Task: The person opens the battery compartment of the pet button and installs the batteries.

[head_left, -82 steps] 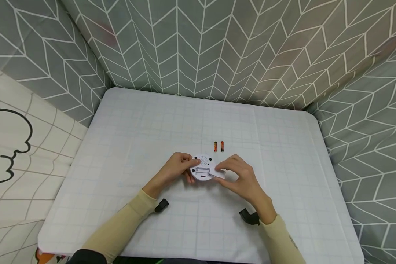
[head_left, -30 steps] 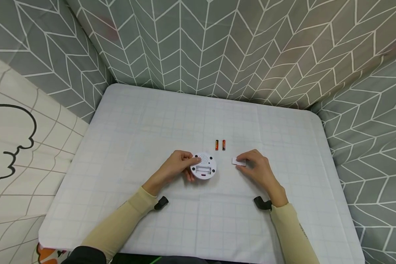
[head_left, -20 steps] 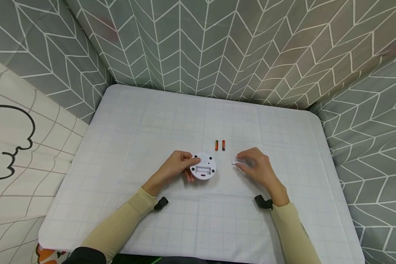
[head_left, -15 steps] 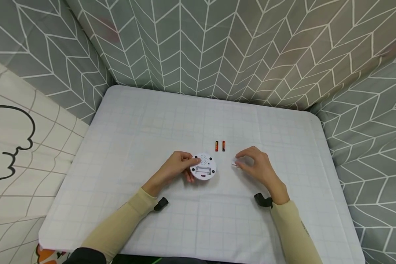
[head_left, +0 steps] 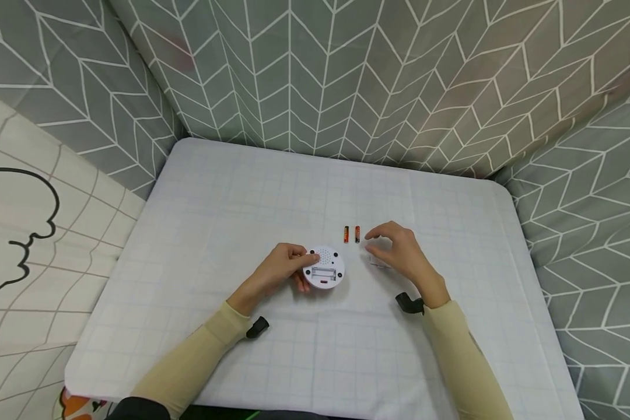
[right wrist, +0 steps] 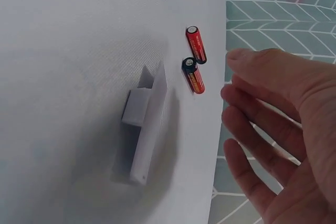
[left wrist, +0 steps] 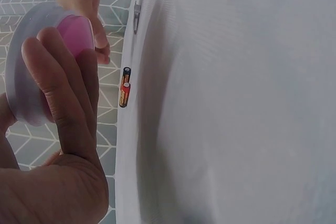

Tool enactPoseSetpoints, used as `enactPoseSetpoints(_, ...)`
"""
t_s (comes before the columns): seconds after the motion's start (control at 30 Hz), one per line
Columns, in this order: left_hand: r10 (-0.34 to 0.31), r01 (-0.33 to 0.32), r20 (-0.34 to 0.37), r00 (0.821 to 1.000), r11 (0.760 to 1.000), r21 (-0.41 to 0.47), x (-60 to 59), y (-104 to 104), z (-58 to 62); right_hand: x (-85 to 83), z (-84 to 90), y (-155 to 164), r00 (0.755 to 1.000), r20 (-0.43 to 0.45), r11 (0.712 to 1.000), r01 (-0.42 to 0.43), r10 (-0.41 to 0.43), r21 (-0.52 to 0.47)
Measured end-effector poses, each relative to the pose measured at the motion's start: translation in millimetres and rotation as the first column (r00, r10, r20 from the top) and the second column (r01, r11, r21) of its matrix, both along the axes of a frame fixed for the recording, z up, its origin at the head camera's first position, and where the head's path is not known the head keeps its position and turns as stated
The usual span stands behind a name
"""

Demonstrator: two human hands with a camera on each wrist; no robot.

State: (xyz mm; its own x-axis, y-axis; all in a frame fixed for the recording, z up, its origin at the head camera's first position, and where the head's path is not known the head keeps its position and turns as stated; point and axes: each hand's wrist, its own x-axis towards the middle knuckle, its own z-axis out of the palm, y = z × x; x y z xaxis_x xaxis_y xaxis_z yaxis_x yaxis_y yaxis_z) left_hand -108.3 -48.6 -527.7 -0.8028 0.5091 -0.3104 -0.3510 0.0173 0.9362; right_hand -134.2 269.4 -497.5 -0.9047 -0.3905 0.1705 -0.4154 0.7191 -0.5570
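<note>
A round white device (head_left: 323, 272) lies back-up on the table with its battery bay uncovered. My left hand (head_left: 305, 261) grips its left rim; in the left wrist view the device (left wrist: 29, 72) shows a pink underside between my fingers. Two red-and-black batteries (head_left: 352, 234) lie side by side just beyond it. The small white battery cover (right wrist: 146, 124) lies loose on the table, partly hidden under my right hand (head_left: 371, 243) in the head view. That hand hovers with relaxed fingers (right wrist: 262, 114) and holds nothing, its fingertips close to the batteries (right wrist: 194, 60).
The table (head_left: 241, 192) wears a white cloth with a faint grid. Grey chevron fabric walls (head_left: 346, 76) close in the back and right sides. A cream panel with a black line drawing (head_left: 26, 233) stands at the left.
My right hand set the battery cover down to the right of the device, let go of it, and moved up and left toward the batteries. The left hand stayed on the device.
</note>
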Motion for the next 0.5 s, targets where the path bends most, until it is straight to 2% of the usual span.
enactPoseSetpoints(0.27, 0.0, 0.0, -0.002, 1.0, 1.0, -0.004, -1.5, -1.0, 1.1, -15.3, -3.3, -10.4, 1.0, 0.024, 0.999, 0.002, -0.003, 0.041)
enactPoseSetpoints(0.5, -0.003, 0.003, 0.007, 1.0, 1.0, -0.006, -1.3, -1.9, 1.2, -20.9, -8.8, -16.8, 0.99, 0.129, 0.993, 0.045, -0.059, 0.105)
